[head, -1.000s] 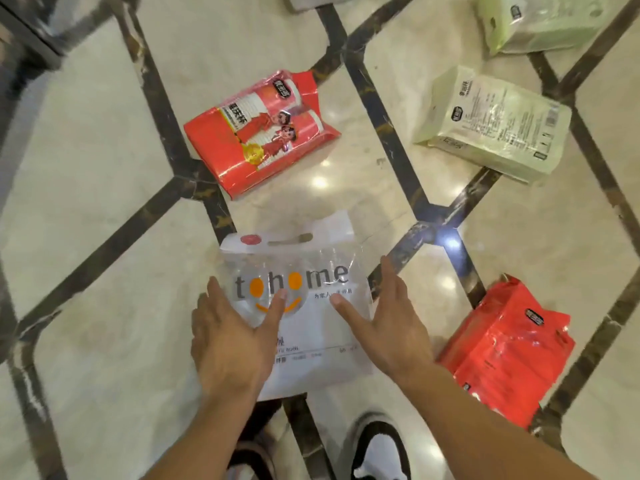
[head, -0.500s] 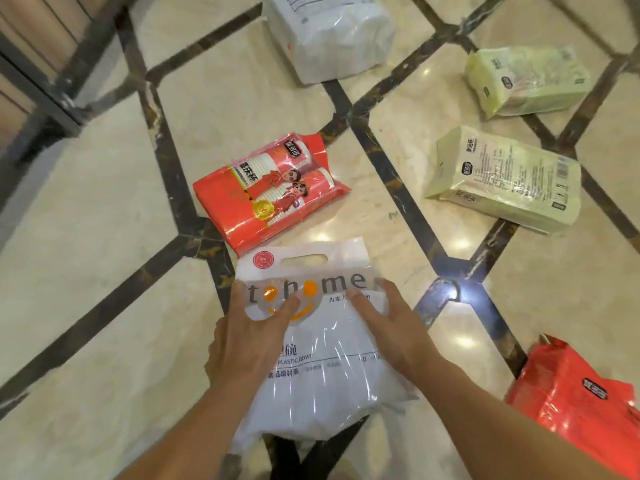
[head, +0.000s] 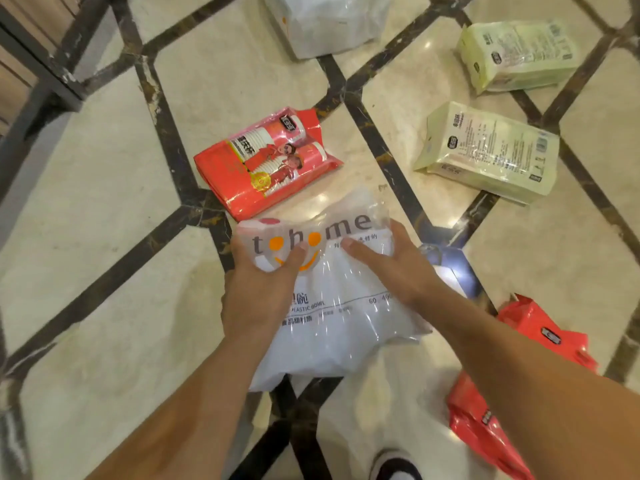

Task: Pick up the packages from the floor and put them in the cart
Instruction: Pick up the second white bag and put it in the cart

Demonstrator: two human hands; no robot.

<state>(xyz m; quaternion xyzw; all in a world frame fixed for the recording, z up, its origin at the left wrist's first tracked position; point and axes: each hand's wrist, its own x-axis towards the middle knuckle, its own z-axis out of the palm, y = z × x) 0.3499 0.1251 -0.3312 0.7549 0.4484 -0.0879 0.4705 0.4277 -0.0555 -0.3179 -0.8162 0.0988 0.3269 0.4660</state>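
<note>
A white plastic package of bowls (head: 336,327), printed "tohome" with an orange smile, is lifted off the floor between my hands. My left hand (head: 258,282) grips its left side with the thumb over the print. My right hand (head: 388,265) grips its right side, fingers curled over the top edge. Its handle flap is folded back. On the marble floor lie a red package of cups (head: 268,164) just beyond it, two pale green packages (head: 488,152) (head: 519,53) at the right, another white package (head: 329,22) at the top, and a red package (head: 502,393) under my right forearm. No cart is in view.
The floor is glossy beige marble with dark inlaid lines. A dark metal frame (head: 52,81) stands at the upper left. My shoe (head: 396,467) shows at the bottom edge.
My hands went from hovering over the white package to gripping its sides and lifting it. The handle flap has folded back. The view has tilted up, showing more of the far packages.
</note>
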